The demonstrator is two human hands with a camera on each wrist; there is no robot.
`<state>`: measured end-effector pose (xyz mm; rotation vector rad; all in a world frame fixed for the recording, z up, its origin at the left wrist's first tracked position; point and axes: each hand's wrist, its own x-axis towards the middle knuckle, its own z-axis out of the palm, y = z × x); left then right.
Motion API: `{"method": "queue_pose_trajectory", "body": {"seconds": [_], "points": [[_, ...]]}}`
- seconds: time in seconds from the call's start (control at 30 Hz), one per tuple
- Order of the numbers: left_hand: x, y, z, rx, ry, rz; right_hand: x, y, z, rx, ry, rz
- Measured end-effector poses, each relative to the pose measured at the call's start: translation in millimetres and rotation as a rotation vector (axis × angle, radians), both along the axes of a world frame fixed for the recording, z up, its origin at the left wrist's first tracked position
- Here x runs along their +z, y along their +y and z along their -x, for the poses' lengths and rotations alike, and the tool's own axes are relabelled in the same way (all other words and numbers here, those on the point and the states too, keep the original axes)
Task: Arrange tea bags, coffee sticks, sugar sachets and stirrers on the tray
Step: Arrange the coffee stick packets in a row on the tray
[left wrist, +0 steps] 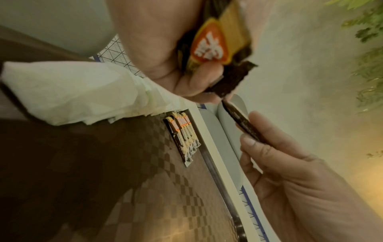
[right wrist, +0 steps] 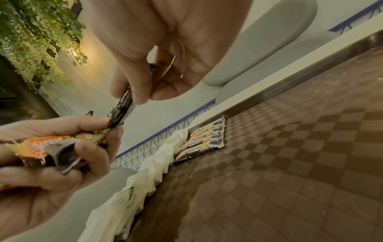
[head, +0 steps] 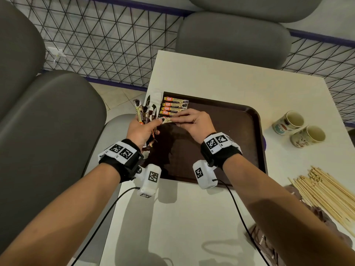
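Observation:
A dark brown tray (head: 230, 135) lies on the pale table. Several coffee sticks (head: 173, 107) lie side by side in its far left corner, also visible as a row of coffee sticks (right wrist: 204, 139) in the right wrist view. My left hand (head: 142, 129) grips a bunch of coffee sticks (head: 144, 114) at the tray's left edge. My right hand (head: 194, 121) pinches one coffee stick (head: 169, 120) just above the tray, near the row. The left thumb touches that stick's other end. Wooden stirrers (head: 326, 192) lie in a pile at the right.
Two paper cups (head: 299, 128) stand right of the tray. White tissue (head: 156, 97) lies along the tray's far left rim. A brown wrapper (head: 269, 242) lies near the front right. Grey seat cushions (head: 232, 39) and a wire fence surround the table.

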<state>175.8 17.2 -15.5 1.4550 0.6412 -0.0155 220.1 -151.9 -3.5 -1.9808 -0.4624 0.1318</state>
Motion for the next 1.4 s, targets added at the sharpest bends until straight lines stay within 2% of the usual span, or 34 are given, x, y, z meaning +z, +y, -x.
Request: {"method": "queue_pose_trajectory", "body": {"seconds": [0.1, 0.27, 0.4, 0.47, 0.57, 0.63, 0.73, 0.93, 1.1, 1.2, 1.4], "points": [[1, 2, 0, -0.003, -0.006, -0.009, 1, -2, -1, 0.002, 0.042, 0.027], [7, 3, 0, -0.095, -0.075, -0.09, 2, -5, -2, -0.065, 0.263, -0.043], [6, -1, -2, -0.21, -0.115, -0.106, 10, 0, -4, 0.152, 0.212, 0.313], [5, -4, -3, -0.199, -0.136, -0.103, 11, 5, -5, 0.159, 0.207, 0.369], [2, -5, -4, -0.181, -0.139, -0.114, 6, 7, -7, 0.025, 0.201, 0.308], [-2, -2, -2, -0.21, -0.119, -0.118, 4, 6, -8, -0.06, 0.283, 0.165], [-7, 2, 0, -0.269, -0.052, -0.132, 2, 5, -8, -0.095, 0.4, -0.086], [-5, 7, -1, -0.24, -0.038, -0.158, -7, 1, -8, -0.134, 0.443, -0.165], [-4, 12, -8, -0.187, -0.057, -0.204, -14, -6, -8, -0.174, 0.356, 0.071], [-6, 15, -10, -0.151, -0.039, -0.24, -18, -7, -9, -0.177, 0.427, 0.046], [-9, 19, -11, -0.091, -0.007, -0.25, -31, -6, -18, -0.242, 0.503, 0.21]]}}
